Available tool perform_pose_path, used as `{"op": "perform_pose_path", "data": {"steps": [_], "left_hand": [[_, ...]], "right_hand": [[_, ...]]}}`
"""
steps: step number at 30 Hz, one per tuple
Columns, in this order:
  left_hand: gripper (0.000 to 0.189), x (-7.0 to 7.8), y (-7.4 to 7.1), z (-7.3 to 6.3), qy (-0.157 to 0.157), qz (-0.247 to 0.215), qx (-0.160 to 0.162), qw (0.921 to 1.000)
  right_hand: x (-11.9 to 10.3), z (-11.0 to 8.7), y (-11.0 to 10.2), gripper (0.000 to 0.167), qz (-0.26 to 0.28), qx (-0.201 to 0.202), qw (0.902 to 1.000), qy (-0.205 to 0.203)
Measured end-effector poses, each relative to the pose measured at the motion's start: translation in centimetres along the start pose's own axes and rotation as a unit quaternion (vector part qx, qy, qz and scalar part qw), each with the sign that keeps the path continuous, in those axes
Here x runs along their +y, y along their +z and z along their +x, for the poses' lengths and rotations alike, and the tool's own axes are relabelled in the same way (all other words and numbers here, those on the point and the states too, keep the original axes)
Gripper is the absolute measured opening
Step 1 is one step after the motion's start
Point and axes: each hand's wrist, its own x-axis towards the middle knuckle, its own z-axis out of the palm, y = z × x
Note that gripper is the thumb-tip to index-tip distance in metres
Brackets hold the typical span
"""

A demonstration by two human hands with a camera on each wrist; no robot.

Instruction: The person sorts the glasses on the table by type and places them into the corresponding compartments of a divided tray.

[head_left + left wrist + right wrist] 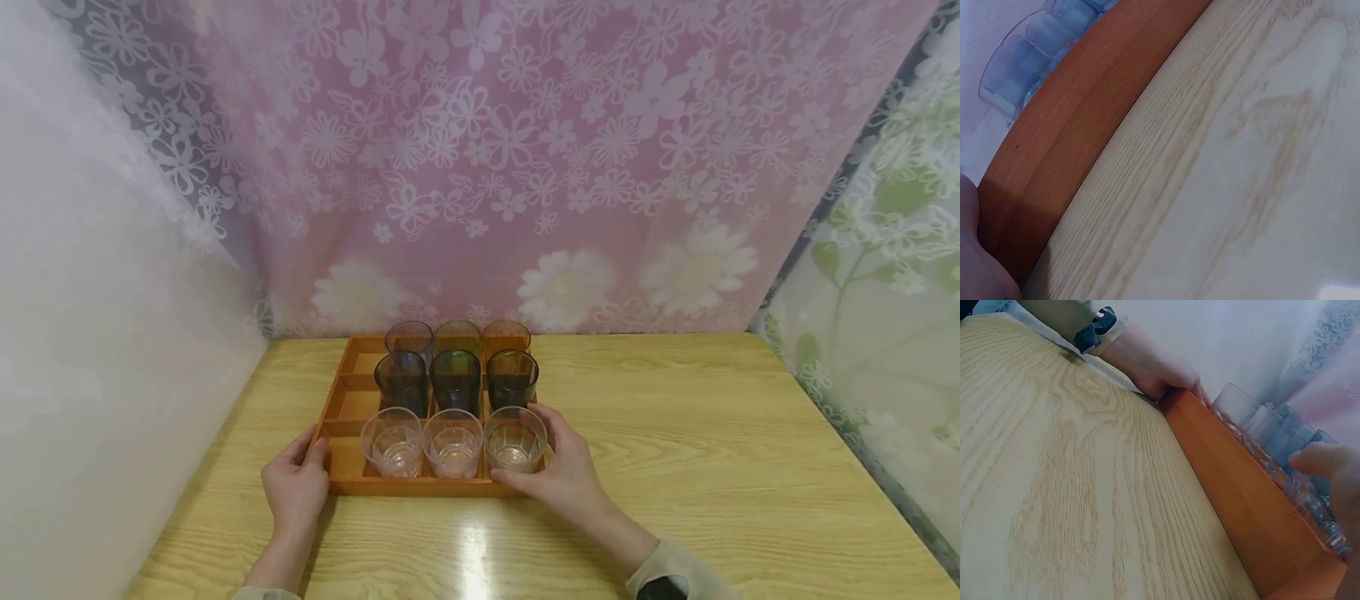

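Observation:
A wooden compartment tray (420, 487) lies on the table with drinking glasses in three rows. Its front row has a left clear glass (392, 446), a middle clear glass (453, 446) and a right clear glass (516, 429). Behind them stand dark tinted glasses (455, 379), then lighter tinted glasses (458, 335) at the back. My left hand (296, 483) grips the tray's front left corner, thumb over the side wall. My right hand (562, 462) holds the right clear glass between thumb and fingers, at the tray's front right corner. The fingers behind that glass are partly hidden.
The tray's left column of compartments (352, 406) holds no glasses. Beneath is a light wood-grain table (697, 442). A pink flowered curtain (480, 167) hangs at the back edge, with pale cloths on the left (112, 292) and right (885, 275).

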Motion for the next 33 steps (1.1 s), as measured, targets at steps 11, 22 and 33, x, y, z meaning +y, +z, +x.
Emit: {"op": "perform_pose_path", "data": {"steps": [11,22,33], "left_hand": [[0.031,-0.2,0.8,0.3,0.009,-0.005,0.008,0.9999],[0.03,-0.4,0.8,0.4,0.009,0.004,0.016,0.9998],[0.032,-0.2,0.1,0.9,0.005,0.009,-0.022,0.9997]], "right_hand": [[-0.1,-0.1,-1.9,0.106,0.045,-0.016,0.9979,0.044],[0.2,-0.5,-5.0,0.101,0.054,0.009,0.9973,0.049],[-0.4,-0.6,-8.2,0.086,0.047,0.017,0.9978,0.043]]}}
